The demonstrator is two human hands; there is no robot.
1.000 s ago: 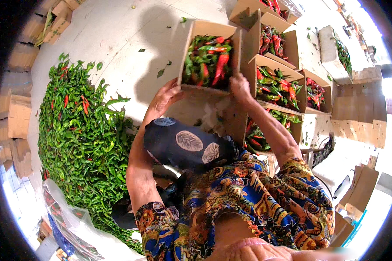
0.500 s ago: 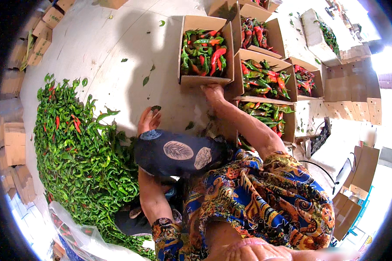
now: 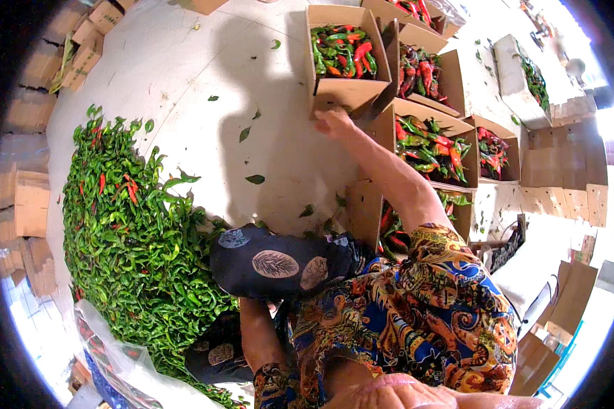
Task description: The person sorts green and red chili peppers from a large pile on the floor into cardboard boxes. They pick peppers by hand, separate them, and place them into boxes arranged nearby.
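My right hand reaches forward, its fingers bunched against the near wall of a cardboard box. The box is filled with green and red chili peppers. My left forearm goes in behind my bent leg, which hides the left hand, so what it holds cannot be seen. A large heap of mostly green peppers, with a few red ones, spreads over the floor to my left.
More open boxes of peppers, among them one with green and red ones, stand to my right. Stacked cartons line the far left. Clear plastic sheeting lies by the heap's near edge. Loose leaves dot the pale floor.
The pepper box beside my right hand has slid away from me, out ahead of the neighbouring boxes. My left hand has drawn back behind my leg. The whole view has shifted slightly.
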